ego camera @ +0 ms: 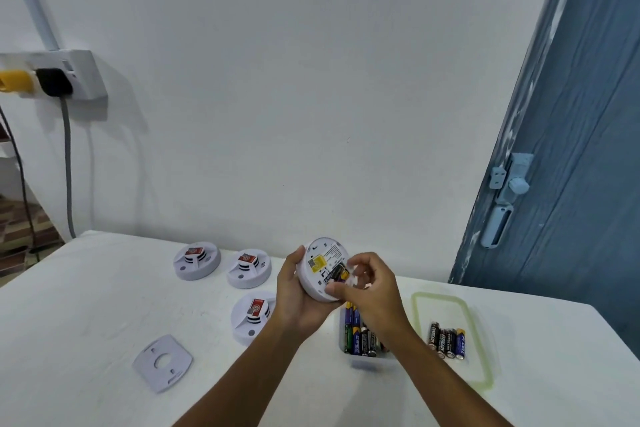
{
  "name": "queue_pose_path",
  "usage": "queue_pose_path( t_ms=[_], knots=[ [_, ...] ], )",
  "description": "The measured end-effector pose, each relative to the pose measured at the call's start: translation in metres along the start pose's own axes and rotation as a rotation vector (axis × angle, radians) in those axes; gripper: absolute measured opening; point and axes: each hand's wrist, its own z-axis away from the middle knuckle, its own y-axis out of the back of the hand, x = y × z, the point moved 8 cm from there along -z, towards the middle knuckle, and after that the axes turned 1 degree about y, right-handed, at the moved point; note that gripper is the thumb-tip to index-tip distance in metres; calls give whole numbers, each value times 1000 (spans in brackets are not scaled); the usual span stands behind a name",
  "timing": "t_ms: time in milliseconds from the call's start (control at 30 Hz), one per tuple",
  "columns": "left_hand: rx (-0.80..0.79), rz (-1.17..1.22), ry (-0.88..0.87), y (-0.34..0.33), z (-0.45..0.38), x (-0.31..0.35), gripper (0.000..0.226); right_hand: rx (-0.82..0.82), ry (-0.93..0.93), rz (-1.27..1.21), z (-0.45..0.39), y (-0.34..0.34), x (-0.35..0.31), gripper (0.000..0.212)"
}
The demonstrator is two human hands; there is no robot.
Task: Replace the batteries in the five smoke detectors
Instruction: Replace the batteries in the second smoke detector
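My left hand (294, 291) grips a round white smoke detector (320, 262) from the left and below, its back turned toward me above the white table (104, 288). A yellow label and a battery in its open compartment show. My right hand (370, 284) is at the detector's right edge with curled fingers on the compartment area; I cannot tell what they pinch. Three more white detectors lie on the table: one far left (196, 260), one beside it (248, 269), one nearer (252, 317).
A flat white mounting plate (162, 362) lies at the front left. A clear tub of batteries (362, 336) sits under my right wrist. Several batteries (448, 340) lie on a green-rimmed lid (446, 298). A power strip (55, 74) hangs on the wall; a blue door (571, 184) stands right.
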Motion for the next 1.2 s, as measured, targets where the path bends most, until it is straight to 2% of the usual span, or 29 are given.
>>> queue_pose_path(
  t_ms=[133,233,300,467,600,667,800,900,1000,1200],
  knots=[
    [1,3,-10,-1,1,0,50,-15,-120,-16,-6,1,13,95],
    [-10,31,0,-4,1,-3,50,-26,-192,-95,-8,-1,20,119],
    [-13,43,1,-6,2,-4,50,-36,-223,-116,-8,-1,23,123],
    [-27,3,19,-10,1,-6,51,-45,-265,-194,-5,-3,31,114],
    [-31,-35,23,-10,2,-8,51,-52,-310,-284,-6,-4,34,121],
    [-29,-36,24,-9,3,-9,51,-72,-297,-275,-5,-5,30,109],
    [-28,-10,25,-11,5,-10,49,-109,-223,-198,0,-6,22,61],
    [-9,-2,12,-11,7,-9,51,-152,-267,-296,2,-6,19,37],
    [1,-7,15,-13,12,-14,51,-166,-289,-328,3,3,18,30],
    [23,-18,8,-13,26,-21,51,-182,-325,-391,10,5,21,29]
  ],
)
